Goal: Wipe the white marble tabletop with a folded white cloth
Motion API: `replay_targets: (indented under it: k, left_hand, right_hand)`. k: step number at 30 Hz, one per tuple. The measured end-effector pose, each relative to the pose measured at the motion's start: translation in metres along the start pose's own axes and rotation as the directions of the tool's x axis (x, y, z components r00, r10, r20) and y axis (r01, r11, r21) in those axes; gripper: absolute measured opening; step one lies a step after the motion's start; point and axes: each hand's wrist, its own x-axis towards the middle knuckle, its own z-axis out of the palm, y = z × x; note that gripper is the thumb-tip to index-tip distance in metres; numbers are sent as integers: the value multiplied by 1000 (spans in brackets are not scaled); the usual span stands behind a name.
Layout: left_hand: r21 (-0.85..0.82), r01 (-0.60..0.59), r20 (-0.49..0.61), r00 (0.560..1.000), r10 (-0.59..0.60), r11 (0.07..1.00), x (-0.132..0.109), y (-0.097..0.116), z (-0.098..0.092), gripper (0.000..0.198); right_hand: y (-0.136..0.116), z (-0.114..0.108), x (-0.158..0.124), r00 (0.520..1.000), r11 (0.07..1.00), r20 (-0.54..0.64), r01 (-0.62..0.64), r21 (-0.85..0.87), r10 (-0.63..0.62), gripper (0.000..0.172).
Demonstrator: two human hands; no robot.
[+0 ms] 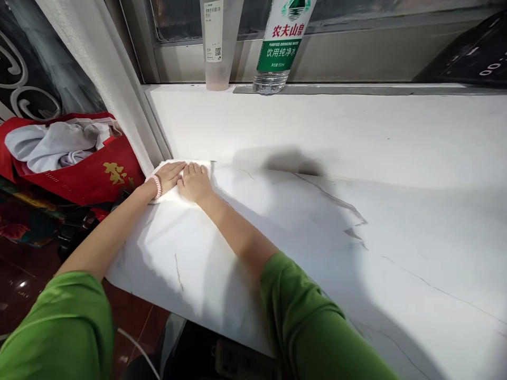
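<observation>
A folded white cloth (174, 197) lies at the far left corner of a white marble-patterned tabletop (253, 211). My left hand (168, 176), with a pink beaded band at its wrist, rests flat on the cloth with fingers stretched out. Beside it, my right hand (195, 182) presses down on the same cloth, palm down and fingers laid forward. The two hands touch or nearly touch at the fingertips. Part of the cloth is hidden under them.
Along the back sill stand a translucent cup (222, 68) and a water bottle (273, 58). At the left are a white curtain (99, 58) and a red bag (87, 179) holding pale fabric. A dark object (475, 58) sits at the back right.
</observation>
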Motion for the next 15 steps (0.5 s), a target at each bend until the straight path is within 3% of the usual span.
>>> replay_targets:
  k: [3,7,11,15]
  left_hand:
    - [-9,-1,3,1000,1,1000,23,4,-1,52]
    - [1,48,21,999,-48,999,16,15,-2,54]
    - [10,59,-7,998,-59,998,-19,44,-2,54]
    - [29,73,-23,997,-72,997,-79,102,0,56]
  right_hand:
    - [12,2,9,998,998,-30,-57,-4,57,58]
    - [14,1,1,998,999,-51,-39,4,39,58]
    - [13,-7,-33,999,999,-30,35,-10,-35,57]
    - [12,-22,-102,988,988,-12,156,-19,-156,58]
